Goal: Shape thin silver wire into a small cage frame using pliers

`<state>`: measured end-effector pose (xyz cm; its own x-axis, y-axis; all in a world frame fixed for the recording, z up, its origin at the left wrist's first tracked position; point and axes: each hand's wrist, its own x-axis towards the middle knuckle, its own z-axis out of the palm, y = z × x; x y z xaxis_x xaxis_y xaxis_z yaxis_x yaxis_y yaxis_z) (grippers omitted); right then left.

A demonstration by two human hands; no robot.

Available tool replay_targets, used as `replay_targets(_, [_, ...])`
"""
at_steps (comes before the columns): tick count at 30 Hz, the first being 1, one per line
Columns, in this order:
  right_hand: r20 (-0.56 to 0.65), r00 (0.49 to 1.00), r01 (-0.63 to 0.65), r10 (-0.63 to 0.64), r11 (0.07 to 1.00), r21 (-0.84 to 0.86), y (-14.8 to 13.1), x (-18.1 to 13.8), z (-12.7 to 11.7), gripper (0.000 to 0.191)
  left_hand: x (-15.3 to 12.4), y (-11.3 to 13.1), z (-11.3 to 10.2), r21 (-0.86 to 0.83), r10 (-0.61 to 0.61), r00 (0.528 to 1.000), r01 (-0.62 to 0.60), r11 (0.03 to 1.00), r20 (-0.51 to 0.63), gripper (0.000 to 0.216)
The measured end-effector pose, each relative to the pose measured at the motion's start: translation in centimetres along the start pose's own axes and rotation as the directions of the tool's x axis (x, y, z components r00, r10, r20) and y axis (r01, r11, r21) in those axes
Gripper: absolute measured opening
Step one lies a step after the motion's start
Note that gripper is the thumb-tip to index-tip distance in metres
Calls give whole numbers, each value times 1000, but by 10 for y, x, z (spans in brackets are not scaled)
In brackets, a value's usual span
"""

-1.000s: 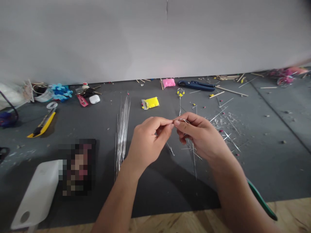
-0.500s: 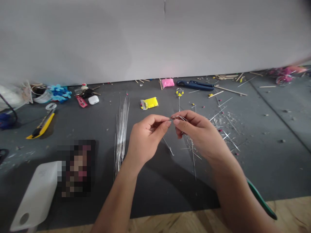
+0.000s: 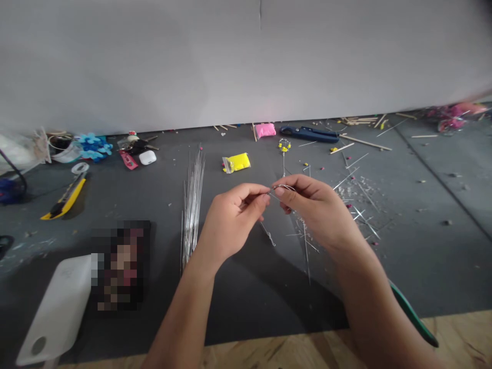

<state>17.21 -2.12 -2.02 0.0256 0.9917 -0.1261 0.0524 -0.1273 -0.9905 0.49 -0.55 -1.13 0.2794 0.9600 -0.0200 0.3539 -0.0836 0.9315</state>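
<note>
Between my hands is a thin silvery wire (image 3: 286,187), bent into a curve near its right part. My left hand (image 3: 236,218) pinches its left end between thumb and forefinger. My right hand (image 3: 317,210) closes on the curved part, thumb on top; its fingertips nearly meet those of the left. A twisted wire piece (image 3: 269,234) with a small loop lies on the dark table just below my hands. Beyond them lies a wire stem with a round head of yellow beads (image 3: 284,146). Left of my left hand is a bundle of straight wires (image 3: 193,195).
Behind my hands are a yellow packet (image 3: 239,162), a pink packet (image 3: 265,130) and a dark blue cutter (image 3: 309,134). Wire scraps (image 3: 361,215) litter the right. A yellow utility knife (image 3: 65,200) and white power bank (image 3: 57,307) lie left; a green handle (image 3: 413,315) shows by my right forearm.
My fingertips have shifted slightly on the wire, and the right hand's lower fingers have curled in a little. Both hands stay in nearly the same place.
</note>
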Motion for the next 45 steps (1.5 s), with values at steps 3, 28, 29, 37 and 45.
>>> replay_targets(3, [1,1000,-7,7,1000,-17,1,1,0,12,1,0,0,21,-9,999,8,1000,34,17])
replay_targets(28, [252,968,8,-12,1000,19,-3,-2,-3,11,1,-1,-2,71,15,976,-31,997,215,27])
replay_targets(29, [252,968,9,-14,1000,22,-3,-2,-3,11,1,0,-2,74,21,977,-38,997,213,28])
replay_targets(37, [176,984,23,-29,999,37,-6,-3,-7,13,-1,2,1,183,168,980,-185,965,108,27])
replay_targets(45, [79,997,-4,-10,986,167,-5,-4,-6,16,-1,-5,0,27,196,960,-195,980,-199,24])
